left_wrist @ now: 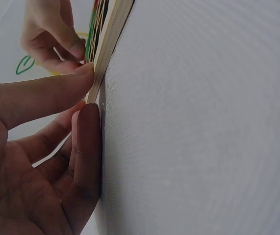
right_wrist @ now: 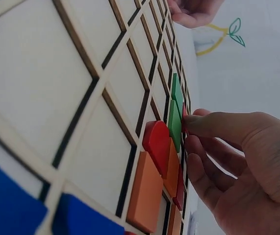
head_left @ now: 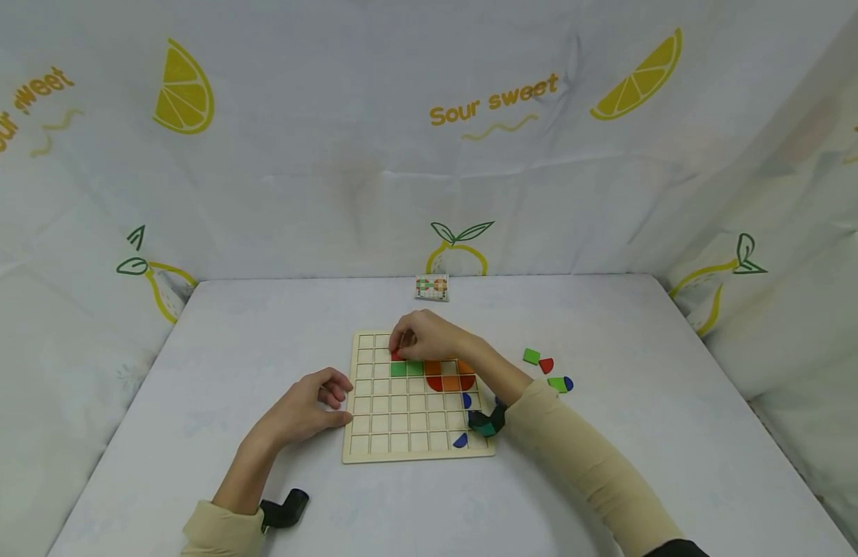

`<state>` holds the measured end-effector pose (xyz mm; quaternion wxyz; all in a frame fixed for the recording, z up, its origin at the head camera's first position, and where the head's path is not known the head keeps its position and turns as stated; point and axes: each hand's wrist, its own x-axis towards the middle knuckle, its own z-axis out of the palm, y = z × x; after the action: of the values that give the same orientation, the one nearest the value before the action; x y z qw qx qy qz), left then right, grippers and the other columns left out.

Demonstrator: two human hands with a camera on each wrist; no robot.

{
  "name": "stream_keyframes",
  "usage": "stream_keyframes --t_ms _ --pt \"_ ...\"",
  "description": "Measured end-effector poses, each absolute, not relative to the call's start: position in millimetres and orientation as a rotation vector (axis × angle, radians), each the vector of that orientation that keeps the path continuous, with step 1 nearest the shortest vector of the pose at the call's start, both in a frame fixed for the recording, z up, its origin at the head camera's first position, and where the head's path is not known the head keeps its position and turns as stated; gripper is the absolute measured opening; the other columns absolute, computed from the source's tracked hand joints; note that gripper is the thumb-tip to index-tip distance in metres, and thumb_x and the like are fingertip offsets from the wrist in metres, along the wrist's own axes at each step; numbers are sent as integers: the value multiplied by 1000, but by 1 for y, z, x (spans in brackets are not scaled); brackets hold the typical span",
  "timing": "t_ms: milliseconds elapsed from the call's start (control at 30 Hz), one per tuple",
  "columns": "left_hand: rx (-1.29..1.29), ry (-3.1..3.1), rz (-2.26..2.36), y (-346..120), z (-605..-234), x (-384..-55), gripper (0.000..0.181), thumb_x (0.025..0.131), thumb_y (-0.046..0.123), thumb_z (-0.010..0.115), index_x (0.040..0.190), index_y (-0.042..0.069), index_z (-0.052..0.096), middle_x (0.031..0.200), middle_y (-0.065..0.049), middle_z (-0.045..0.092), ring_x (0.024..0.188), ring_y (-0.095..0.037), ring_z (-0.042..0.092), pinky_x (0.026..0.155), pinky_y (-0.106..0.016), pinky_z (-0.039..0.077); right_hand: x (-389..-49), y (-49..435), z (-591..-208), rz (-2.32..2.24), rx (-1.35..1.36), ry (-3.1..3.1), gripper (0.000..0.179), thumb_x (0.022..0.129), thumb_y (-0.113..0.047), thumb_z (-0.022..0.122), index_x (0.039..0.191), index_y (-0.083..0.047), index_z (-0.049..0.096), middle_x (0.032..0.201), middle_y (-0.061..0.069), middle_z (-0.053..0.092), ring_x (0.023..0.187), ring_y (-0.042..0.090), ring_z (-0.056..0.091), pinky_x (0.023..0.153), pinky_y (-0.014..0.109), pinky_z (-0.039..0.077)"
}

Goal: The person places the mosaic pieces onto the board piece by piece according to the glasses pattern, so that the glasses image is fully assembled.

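A wooden grid board (head_left: 388, 424) lies on the white table. Near its far edge, my right hand (head_left: 429, 334) pinches a small red piece (head_left: 396, 355) between thumb and fingertips, right behind two green squares (head_left: 406, 369). The right wrist view shows the red piece (right_wrist: 184, 117) mostly hidden by the thumb. My left hand (head_left: 310, 404) rests at the board's left edge, thumb and fingertips touching its side, fingers loosely bent. Orange and red pieces (head_left: 451, 382) sit in cells right of the green ones, partly covered by the right forearm.
Blue rounded pieces (head_left: 459, 440) lie on the board's right side. To the right of the board, loose green squares (head_left: 531, 356), a red piece (head_left: 546, 365) and a blue one (head_left: 569, 384) lie on the table. A small patterned card (head_left: 432, 288) stands at the back by the curtain.
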<state>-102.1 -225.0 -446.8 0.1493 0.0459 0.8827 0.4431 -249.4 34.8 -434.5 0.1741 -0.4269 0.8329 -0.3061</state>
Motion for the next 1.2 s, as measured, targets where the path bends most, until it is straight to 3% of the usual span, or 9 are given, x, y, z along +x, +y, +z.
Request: stream_keyframes --t_ms 633,1200 --pt "123 2551 1253 -223 -446 -101 42 85 8 90 120 5 67 103 -6 65 92 -16 61 83 -27 48 -243 57 -422 -937 -1213 2312 13 103 -5 71 112 -2 79 112 12 82 105 22 80 94 26 63" --pt "144 2557 1253 -223 -445 -101 43 85 8 91 121 5 67 103 -7 65 93 -16 61 83 -29 48 -229 125 -409 -963 -977 2414 18 102 -9 72 118 -1 77 119 15 79 108 24 76 99 40 64"
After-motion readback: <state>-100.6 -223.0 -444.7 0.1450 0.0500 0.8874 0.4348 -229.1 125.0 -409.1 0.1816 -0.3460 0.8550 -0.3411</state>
